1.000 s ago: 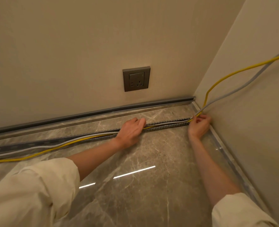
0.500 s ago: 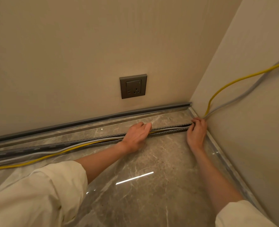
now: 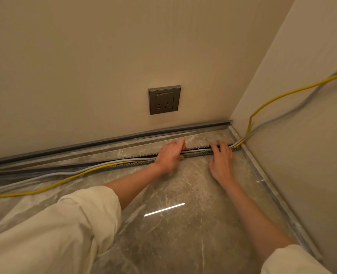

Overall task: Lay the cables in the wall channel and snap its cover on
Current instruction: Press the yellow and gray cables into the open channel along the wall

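Observation:
A grey slotted cable channel (image 3: 197, 153) lies on the marble floor and runs toward the right corner. A yellow cable (image 3: 286, 93) and a grey cable (image 3: 282, 116) come down the right wall, enter the channel at the corner and leave it on the left, trailing over the floor. My left hand (image 3: 170, 156) grips the channel with the thumb on its far side and curled fingers on the near side. My right hand (image 3: 221, 161) presses straight fingers onto the cables in the channel, just left of the corner.
A grey wall socket (image 3: 164, 99) sits above the hands. A long grey strip (image 3: 124, 138) runs along the foot of the back wall. A dark flat strip (image 3: 35, 170) lies beside the channel at the left. Walls close the corner at right.
My right hand let go of the cables at the corner and moved left onto the channel. My left hand shifted right along the channel and its fingers curled round it.

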Tool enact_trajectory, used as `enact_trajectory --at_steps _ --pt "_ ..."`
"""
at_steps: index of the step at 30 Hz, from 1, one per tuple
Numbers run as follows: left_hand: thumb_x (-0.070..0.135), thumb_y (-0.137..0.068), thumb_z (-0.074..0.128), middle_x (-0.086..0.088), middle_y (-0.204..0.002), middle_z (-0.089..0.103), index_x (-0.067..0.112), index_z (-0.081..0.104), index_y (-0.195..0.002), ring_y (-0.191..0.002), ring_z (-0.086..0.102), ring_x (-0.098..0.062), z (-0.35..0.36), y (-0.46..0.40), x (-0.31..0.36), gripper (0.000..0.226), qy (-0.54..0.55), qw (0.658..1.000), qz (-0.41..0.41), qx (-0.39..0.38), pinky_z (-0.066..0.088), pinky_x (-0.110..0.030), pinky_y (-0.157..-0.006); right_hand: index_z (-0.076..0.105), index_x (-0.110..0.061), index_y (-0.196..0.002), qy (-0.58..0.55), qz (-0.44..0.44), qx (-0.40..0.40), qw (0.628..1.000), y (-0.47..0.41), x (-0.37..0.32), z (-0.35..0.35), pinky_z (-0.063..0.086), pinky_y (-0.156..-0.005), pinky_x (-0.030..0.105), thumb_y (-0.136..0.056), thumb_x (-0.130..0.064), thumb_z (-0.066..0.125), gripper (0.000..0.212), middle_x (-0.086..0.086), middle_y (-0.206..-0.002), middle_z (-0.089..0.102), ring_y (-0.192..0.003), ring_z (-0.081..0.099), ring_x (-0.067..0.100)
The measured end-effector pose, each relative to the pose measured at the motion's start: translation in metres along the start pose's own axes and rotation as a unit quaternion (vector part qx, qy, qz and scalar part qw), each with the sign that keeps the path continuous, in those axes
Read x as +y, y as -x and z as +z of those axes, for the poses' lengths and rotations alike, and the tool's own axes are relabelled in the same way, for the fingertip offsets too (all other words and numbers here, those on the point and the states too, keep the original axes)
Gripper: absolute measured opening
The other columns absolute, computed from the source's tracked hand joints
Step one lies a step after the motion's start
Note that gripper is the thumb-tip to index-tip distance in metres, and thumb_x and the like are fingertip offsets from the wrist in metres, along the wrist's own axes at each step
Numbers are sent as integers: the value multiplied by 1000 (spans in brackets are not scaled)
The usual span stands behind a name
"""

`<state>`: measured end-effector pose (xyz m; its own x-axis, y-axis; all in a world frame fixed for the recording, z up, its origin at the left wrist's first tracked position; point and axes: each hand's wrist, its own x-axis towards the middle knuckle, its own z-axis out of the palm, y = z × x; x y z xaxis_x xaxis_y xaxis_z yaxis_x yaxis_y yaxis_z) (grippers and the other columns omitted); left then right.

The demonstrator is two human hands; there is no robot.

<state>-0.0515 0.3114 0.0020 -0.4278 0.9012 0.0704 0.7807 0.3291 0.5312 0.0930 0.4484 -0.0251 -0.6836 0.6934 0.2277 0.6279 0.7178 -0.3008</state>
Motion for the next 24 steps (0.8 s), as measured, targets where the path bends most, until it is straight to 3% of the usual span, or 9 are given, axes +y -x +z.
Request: enact_trajectory --at_steps 5,9,15,19,22,24 --pt "24 -80 69 -9 -107 64 16 39 -103 -93 59 -27 -9 12 -13 39 32 999 -17 -5 50 -43 -76 41 -7 -138 35 27 -45 998 -2 -16 -1 12 -118 52 -92 -7 44 46 21 -146 34 -140 23 34" --pt "34 -78 71 -12 -112 62 13 44 -114 -101 57 -28 -29 44 -45 49 12 999 -44 28 49 -42 -84 38 -7 -139 76 52 -63 994 -5 -28 -4 11 -117 53 -94 -10 43 45 22 -149 29 -141 19 35" --pt "29 -80 71 -13 -120 61 9 50 -123 -112 54 -29 -69 120 -100 52 -64 991 -69 91 42 -41 -96 34 -7 -140 112 109 -75 985 -5 -48 -5 5 -118 52 -88 -5 53 56 22 -152 23 -144 13 34" --pt "27 -79 73 -16 -120 62 6 53 -124 -114 55 -32 -97 164 -127 54 -136 979 -89 120 40 -43 -97 18 -8 -147 106 136 -101 980 1 -62 -8 2 -119 51 -88 -9 53 69 21 -156 12 -146 6 32" --pt "24 -78 74 -18 -117 64 3 57 -121 -110 57 -34 -115 186 -142 51 -156 974 -102 126 43 -44 -96 10 -6 -149 88 98 -92 987 13 -85 -4 1 -119 51 -88 -9 54 75 22 -157 9 -146 3 32" --pt "21 -77 74 -18 -118 63 3 58 -120 -111 57 -34 -126 199 -150 49 -156 973 -109 132 43 -44 -96 6 -6 -149 68 10 -77 995 24 -110 2 2 -120 48 -87 -6 54 78 22 -157 6 -147 2 32"
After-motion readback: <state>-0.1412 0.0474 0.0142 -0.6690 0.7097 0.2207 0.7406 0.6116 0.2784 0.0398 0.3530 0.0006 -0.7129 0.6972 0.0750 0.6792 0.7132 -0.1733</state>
